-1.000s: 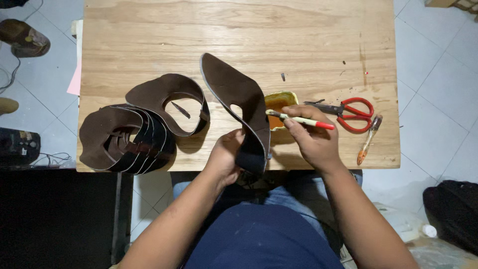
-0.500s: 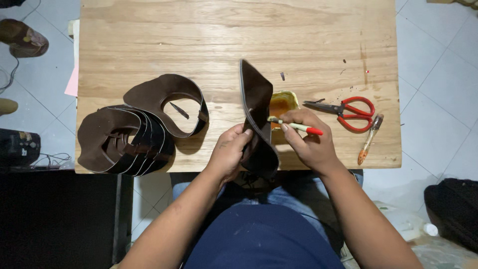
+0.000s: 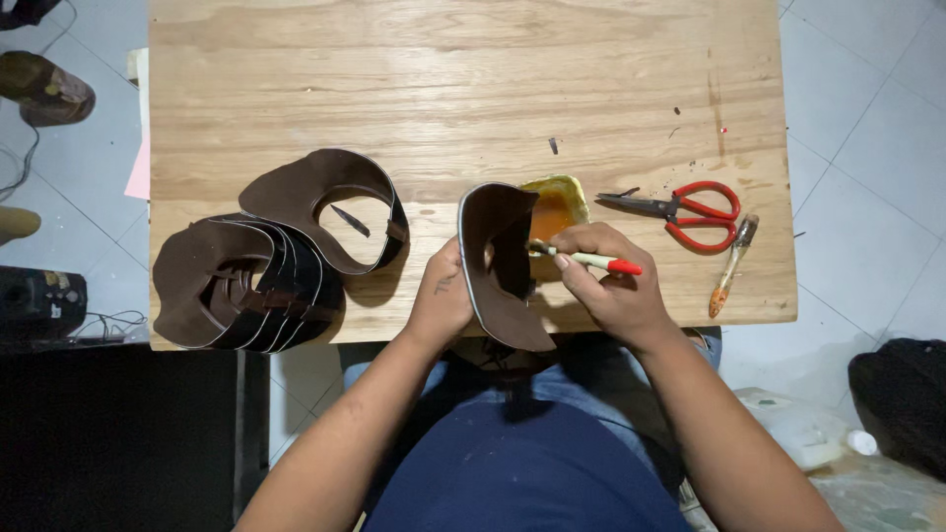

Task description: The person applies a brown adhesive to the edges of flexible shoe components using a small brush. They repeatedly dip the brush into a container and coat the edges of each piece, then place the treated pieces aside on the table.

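The left hand (image 3: 440, 300) grasps the brown leather piece (image 3: 498, 266), long axis running 12 to 6. The right hand (image 3: 606, 286) pinches a brush (image 3: 586, 259), its tip pointing to 9 o'clock at the leather.

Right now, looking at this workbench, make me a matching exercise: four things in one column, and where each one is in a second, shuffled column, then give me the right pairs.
Things
1. brown leather piece
2. red-tipped brush
3. red-handled scissors
4. stack of leather pieces

Places
A. lying on the table, right of the yellow glue pot
B. held curved in the left hand
C. at the table's left front corner
D. gripped in the right hand

Pairs: 1-B, 2-D, 3-A, 4-C
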The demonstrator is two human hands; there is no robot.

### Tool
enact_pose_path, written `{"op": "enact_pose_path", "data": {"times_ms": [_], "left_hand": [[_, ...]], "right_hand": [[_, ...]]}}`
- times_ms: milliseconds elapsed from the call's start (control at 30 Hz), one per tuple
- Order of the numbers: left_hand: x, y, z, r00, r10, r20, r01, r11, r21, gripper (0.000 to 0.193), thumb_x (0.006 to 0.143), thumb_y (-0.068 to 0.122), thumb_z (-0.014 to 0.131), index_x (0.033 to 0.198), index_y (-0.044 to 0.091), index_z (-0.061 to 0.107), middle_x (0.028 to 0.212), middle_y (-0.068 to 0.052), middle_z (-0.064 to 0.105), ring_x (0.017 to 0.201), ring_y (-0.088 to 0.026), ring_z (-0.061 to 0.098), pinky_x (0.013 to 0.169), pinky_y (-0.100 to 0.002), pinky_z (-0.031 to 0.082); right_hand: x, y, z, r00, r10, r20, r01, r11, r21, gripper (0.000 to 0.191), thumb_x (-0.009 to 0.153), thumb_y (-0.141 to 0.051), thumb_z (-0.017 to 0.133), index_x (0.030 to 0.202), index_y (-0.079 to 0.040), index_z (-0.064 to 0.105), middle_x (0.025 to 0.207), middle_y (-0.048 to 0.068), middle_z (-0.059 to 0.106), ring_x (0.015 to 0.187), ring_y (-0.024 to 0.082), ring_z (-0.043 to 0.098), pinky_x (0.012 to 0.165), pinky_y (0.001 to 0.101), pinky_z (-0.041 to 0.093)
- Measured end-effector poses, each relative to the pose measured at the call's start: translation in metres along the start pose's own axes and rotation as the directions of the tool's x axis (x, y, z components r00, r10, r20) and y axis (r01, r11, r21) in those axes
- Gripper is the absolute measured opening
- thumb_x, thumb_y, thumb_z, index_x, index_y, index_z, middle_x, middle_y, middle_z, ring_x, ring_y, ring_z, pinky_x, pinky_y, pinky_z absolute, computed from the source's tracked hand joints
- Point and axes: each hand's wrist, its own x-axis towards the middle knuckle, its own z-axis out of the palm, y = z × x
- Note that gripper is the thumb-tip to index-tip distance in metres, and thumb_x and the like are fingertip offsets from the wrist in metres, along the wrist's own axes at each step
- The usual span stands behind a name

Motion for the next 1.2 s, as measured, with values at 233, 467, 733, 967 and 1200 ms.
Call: {"op": "enact_pose_path", "data": {"times_ms": [233,467,733,967,1200], "left_hand": [[0.009,0.002,0.005,0.984,-0.158,-0.086,0.129,0.955,-0.269,0.014,0.102,0.014,0.056,0.102,0.003,0.065,0.089,-0.002,0.064,0.081,-0.012,0.060,0.073,-0.029,0.052],[0.011,0.000,0.011,0.967,-0.247,-0.067,0.236,0.961,-0.143,0.016,0.105,0.012,0.055,0.105,-0.001,0.064,0.090,-0.005,0.068,0.077,-0.012,0.062,0.070,-0.028,0.052],[0.010,0.001,0.009,1.000,0.031,-0.003,-0.031,0.998,0.055,0.033,0.106,0.011,0.048,0.133,-0.003,0.060,0.115,-0.005,0.070,0.104,-0.010,0.064,0.093,-0.025,0.052],[0.013,0.000,0.003,0.987,0.162,-0.006,-0.157,0.964,0.215,0.030,0.108,0.008,0.047,0.132,-0.003,0.060,0.116,-0.005,0.069,0.105,-0.011,0.063,0.095,-0.025,0.052],[0.018,0.003,0.000,0.972,0.234,0.004,-0.230,0.953,0.196,0.027,0.109,0.009,0.049,0.133,-0.001,0.058,0.117,-0.006,0.068,0.107,-0.011,0.063,0.096,-0.026,0.052]], "right_hand": [[0.003,0.006,-0.003,0.978,0.174,-0.117,-0.165,0.983,0.083,0.016,0.096,-0.003,0.070,0.111,0.003,0.069,0.104,0.012,0.073,0.092,0.015,0.069,0.082,0.0285,0.056],[0.005,0.016,0.006,0.967,0.052,-0.248,-0.017,0.990,0.142,0.019,0.101,-0.002,0.070,0.118,0.005,0.066,0.110,0.012,0.074,0.099,0.014,0.073,0.090,0.0281,0.060],[-0.002,0.024,0.008,0.980,0.155,-0.125,-0.143,0.985,0.098,0.014,0.099,-0.001,0.070,0.111,0.004,0.069,0.102,0.009,0.074,0.091,0.010,0.068,0.081,0.0236,0.056],[-0.007,0.025,0.009,0.970,0.234,-0.070,-0.217,0.957,0.191,0.014,0.095,-0.002,0.071,0.108,0.002,0.069,0.101,0.008,0.071,0.091,0.010,0.066,0.081,0.0249,0.054],[-0.011,0.026,0.007,0.994,0.112,0.012,-0.112,0.994,0.017,0.014,0.092,0.000,0.071,0.105,0.000,0.071,0.105,0.010,0.073,0.099,0.017,0.069,0.089,0.0297,0.055]]}}
